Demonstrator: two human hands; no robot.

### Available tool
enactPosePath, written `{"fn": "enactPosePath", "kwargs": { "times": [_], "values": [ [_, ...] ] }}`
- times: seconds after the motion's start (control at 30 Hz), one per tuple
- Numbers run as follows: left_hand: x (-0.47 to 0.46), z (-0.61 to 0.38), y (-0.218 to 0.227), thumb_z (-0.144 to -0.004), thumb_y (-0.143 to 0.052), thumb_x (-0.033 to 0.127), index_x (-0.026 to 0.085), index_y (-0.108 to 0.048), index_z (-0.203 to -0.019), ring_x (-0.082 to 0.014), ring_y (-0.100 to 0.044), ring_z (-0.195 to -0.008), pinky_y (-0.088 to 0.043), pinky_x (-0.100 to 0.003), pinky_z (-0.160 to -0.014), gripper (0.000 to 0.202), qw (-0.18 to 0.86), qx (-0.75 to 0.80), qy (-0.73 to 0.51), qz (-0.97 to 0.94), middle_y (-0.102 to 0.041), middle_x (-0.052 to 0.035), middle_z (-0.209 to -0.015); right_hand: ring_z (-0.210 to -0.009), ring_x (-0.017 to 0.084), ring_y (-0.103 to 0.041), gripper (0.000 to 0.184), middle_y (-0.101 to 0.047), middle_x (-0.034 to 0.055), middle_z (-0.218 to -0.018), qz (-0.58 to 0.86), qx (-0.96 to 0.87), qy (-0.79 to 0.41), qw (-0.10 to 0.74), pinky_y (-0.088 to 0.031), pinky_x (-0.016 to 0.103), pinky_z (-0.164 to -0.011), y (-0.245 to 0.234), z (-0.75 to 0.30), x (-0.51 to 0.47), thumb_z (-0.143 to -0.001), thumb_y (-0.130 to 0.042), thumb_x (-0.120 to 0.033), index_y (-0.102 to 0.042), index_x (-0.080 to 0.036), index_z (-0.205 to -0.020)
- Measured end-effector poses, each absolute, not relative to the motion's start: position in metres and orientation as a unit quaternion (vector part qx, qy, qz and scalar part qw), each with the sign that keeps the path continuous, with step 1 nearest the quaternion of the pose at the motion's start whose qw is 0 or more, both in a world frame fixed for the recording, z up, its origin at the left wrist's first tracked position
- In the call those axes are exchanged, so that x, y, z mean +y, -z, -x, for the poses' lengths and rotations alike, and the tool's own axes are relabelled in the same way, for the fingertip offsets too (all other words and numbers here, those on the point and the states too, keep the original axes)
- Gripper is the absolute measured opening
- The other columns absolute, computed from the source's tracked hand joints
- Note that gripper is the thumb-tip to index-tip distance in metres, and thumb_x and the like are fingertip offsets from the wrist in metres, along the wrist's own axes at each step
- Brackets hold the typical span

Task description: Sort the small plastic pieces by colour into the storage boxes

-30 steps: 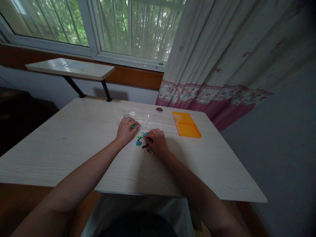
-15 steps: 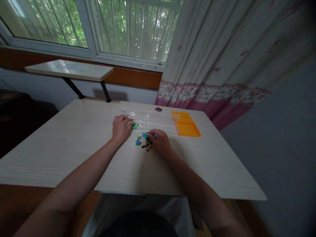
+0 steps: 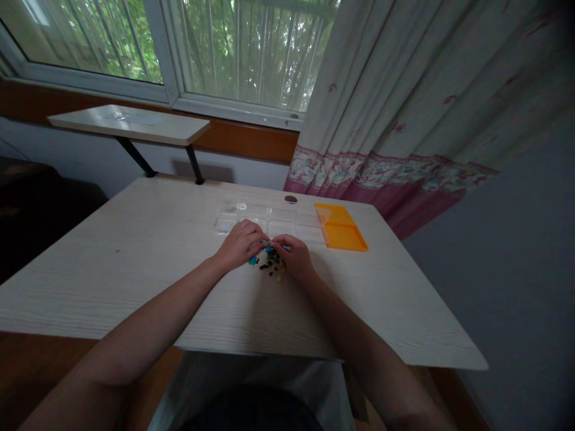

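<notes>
A small pile of building bricks (image 3: 270, 258) in blue, green, black and yellow lies on the table. My left hand (image 3: 244, 242) reaches over the pile's far left side, its fingertips curled down among the pieces. From the right, my right hand (image 3: 291, 254) meets it, thumb and fingers pinched over the pile. The fingertips of both hands nearly touch, and whatever is between them is too small to make out. Just beyond the hands lies a clear plastic compartment box (image 3: 281, 214); my left hand hides part of its near side.
An orange tray (image 3: 344, 232) adjoins the box's right end. The pale wooden table (image 3: 148, 263) carries a raised shelf (image 3: 135, 124) on black legs at the back left. A dark round spot (image 3: 291, 199) is near the back edge. A curtain (image 3: 359, 161) hangs behind.
My left hand has moved right and nearer, from the green pieces in the clear box to the brick pile beside my right hand. My right hand has stayed at the pile.
</notes>
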State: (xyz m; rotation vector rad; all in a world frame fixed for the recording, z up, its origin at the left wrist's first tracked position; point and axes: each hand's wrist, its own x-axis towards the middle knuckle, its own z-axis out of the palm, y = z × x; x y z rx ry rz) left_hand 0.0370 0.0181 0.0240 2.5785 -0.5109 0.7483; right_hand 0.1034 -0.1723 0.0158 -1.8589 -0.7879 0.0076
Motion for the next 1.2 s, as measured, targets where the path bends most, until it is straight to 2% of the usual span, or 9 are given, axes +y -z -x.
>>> {"fn": "enactPosePath", "kwargs": {
  "times": [0.23,0.47,0.73,1.0,1.2],
  "values": [
    [0.025,-0.040,-0.020,-0.093,-0.056,0.035,0.021,-0.070,-0.093,-0.0222,-0.053,-0.094,-0.042,-0.037,-0.086,0.020,0.209,-0.138,-0.305,-0.919,-0.065,-0.0060,-0.092,-0.077,0.019,-0.067,0.027,-0.071,0.0024,-0.082,0.761,-0.285,-0.032,0.582,-0.053,0.031,-0.075,-0.013,-0.109,-0.174,-0.078,-0.066,-0.047,-0.070,-0.020,-0.081],
    [0.040,-0.043,-0.019,-0.096,-0.051,0.035,0.018,-0.070,-0.089,-0.0219,-0.053,-0.089,-0.042,-0.038,-0.085,0.026,0.226,-0.045,-0.349,-0.908,-0.065,-0.0068,-0.087,-0.090,0.024,-0.071,0.032,-0.075,0.0047,-0.090,0.702,-0.218,-0.095,0.672,-0.056,0.036,-0.085,-0.010,-0.114,-0.177,-0.076,-0.069,-0.045,-0.069,-0.020,-0.096],
    [0.044,-0.045,-0.016,-0.097,-0.047,0.035,0.018,-0.070,-0.087,-0.0224,-0.053,-0.088,-0.041,-0.039,-0.083,0.030,0.219,-0.015,-0.349,-0.911,-0.065,-0.0071,-0.086,-0.089,0.022,-0.070,0.038,-0.075,0.0061,-0.092,0.696,-0.185,-0.116,0.684,-0.055,0.036,-0.086,-0.011,-0.116,-0.177,-0.079,-0.067,-0.051,-0.070,-0.019,-0.098],
    [0.044,-0.046,-0.016,-0.097,-0.047,0.036,0.019,-0.070,-0.086,-0.0229,-0.054,-0.089,-0.041,-0.040,-0.086,0.030,0.215,-0.009,-0.342,-0.915,-0.065,-0.0070,-0.087,-0.081,0.016,-0.065,0.038,-0.075,0.0070,-0.100,0.648,-0.131,-0.161,0.732,-0.050,0.026,-0.071,-0.019,-0.119,-0.179,-0.073,-0.071,-0.049,-0.071,-0.019,-0.095],
    [0.047,-0.047,-0.012,-0.089,-0.059,0.034,0.021,-0.072,-0.093,-0.0258,-0.052,-0.094,-0.041,-0.042,-0.089,0.019,0.193,0.056,-0.345,-0.917,-0.063,-0.0073,-0.090,-0.078,0.015,-0.064,0.038,-0.074,0.0057,-0.097,0.645,-0.126,-0.143,0.740,-0.047,0.026,-0.070,-0.020,-0.118,-0.181,-0.067,-0.075,-0.041,-0.069,-0.019,-0.097]
  ]
}}
